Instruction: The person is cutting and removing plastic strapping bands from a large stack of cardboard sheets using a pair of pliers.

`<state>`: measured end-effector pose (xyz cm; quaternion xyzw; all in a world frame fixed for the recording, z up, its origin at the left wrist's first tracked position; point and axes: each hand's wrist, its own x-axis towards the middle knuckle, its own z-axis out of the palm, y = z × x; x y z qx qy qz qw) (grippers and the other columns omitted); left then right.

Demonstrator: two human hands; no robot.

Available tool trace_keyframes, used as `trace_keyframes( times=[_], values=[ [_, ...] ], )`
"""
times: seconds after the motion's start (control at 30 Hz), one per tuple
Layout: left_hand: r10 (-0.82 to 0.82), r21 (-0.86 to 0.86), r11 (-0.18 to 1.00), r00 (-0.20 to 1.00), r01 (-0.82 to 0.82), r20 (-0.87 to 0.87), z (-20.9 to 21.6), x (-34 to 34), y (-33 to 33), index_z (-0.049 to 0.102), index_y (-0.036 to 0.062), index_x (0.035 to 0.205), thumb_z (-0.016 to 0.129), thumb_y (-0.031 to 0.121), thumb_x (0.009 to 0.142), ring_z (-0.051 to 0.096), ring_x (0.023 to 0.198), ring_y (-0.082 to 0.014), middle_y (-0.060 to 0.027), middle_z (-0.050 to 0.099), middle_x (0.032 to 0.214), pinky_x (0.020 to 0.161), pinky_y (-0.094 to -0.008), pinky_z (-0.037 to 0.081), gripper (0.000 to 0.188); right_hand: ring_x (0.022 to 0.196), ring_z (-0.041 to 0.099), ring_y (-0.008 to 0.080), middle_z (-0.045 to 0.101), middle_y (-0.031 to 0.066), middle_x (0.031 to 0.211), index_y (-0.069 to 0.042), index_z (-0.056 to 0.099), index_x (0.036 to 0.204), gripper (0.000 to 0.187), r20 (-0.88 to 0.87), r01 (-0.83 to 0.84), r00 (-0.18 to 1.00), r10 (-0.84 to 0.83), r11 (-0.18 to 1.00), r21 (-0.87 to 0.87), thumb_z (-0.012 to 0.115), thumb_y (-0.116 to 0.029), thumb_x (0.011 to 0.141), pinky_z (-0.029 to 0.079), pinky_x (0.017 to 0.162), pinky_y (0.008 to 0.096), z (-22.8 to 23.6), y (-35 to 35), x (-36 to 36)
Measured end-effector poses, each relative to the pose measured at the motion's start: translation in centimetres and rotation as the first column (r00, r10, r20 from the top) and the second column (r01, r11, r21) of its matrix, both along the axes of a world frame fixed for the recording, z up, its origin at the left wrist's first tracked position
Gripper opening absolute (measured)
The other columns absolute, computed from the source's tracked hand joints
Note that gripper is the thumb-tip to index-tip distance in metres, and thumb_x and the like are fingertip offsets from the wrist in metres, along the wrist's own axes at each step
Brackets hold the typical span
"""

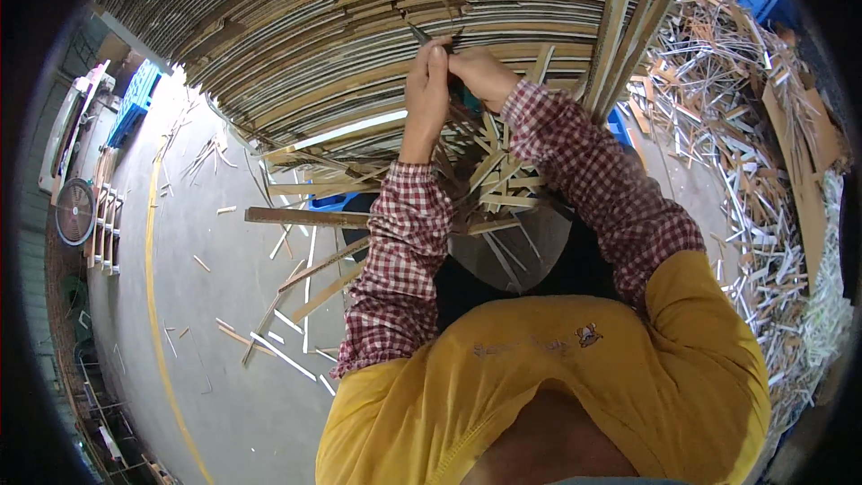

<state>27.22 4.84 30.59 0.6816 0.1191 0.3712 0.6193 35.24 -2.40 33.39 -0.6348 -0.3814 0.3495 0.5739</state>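
Both my hands are raised close together in front of a tall stack of cardboard sheets (359,81), seen edge-on. My left hand (428,85) is closed, thumb up, around a dark tool with a pointed tip (418,34) that sticks out above the fingers toward the stack. Beside it, my right hand (485,76) is bent inward with its fingers curled round the same dark tool, part of which shows below between the hands. The tool's exact kind is hidden by my fingers. Loose cardboard strips (494,175) hang and lie just below my hands.
Long strips (620,45) lean out at the stack's right end. A large heap of cardboard scraps (718,126) fills the right side. Strips litter the grey floor (242,251) at left, beside a yellow line. Blue crates (135,103) and a round fan (75,211) stand farther left.
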Motion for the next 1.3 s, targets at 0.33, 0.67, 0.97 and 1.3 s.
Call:
trace_keyframes(
  times=[0.33,0.67,0.97,1.3],
  values=[
    [-0.331,0.036,0.84,0.565,0.541,-0.756,-1.0,-7.5,-6.7,0.045,0.009,0.121,0.049,0.026,0.084,0.055,0.096,-0.0293,-0.0197,0.056,0.104,0.081,-0.0343,0.042,0.04,0.083,0.057,0.0271,0.058,0.0228,0.089,0.006,0.054,0.097,0.028,0.253,0.199,0.94,-0.228,0.97,0.137,0.049,-0.017,0.081,0.042,0.076,0.0345,-9.8,-15.7,-3.5],
    [-0.269,-0.213,0.947,0.955,0.239,-0.128,-9.6,-4.5,-5.4,0.057,-0.0001,0.094,0.049,0.031,0.087,0.051,0.071,-0.0109,-0.0052,0.058,0.08,0.062,-0.0268,0.041,0.033,0.062,0.054,0.016,0.058,0.0121,0.07,0.0,0.055,0.104,0.041,0.165,-0.315,0.895,0.415,0.849,-0.424,0.055,-0.031,0.078,0.044,0.061,0.0292,-4.9,-18.9,-0.7],
    [0.054,-0.057,0.998,0.964,-0.04,0.26,-3.6,-1.8,-2.0,0.043,0.0016,0.106,0.04,0.021,0.091,0.048,0.092,-0.014,-0.0066,0.048,0.101,0.08,-0.0237,0.038,0.024,0.05,0.044,0.0105,0.049,0.0015,0.055,0.001,0.061,0.071,0.039,0.217,-0.102,0.966,0.141,0.978,-0.183,0.051,-0.035,0.083,0.034,0.046,0.0271,-2.2,-1.8,1.9],
    [-0.12,0.402,0.837,0.842,0.37,-0.526,-1.7,-8.3,-4.2,0.056,0.0005,0.102,0.048,0.03,0.085,0.058,0.075,-0.0233,-0.0162,0.06,0.087,0.07,-0.0286,0.044,0.035,0.068,0.056,0.0185,0.057,0.0102,0.068,0.004,0.054,0.095,0.033,0.172,-0.005,0.985,0.021,0.996,-0.087,0.052,-0.026,0.082,0.044,0.066,0.0316,-10.6,-12.9,-4.9]
  ],
)
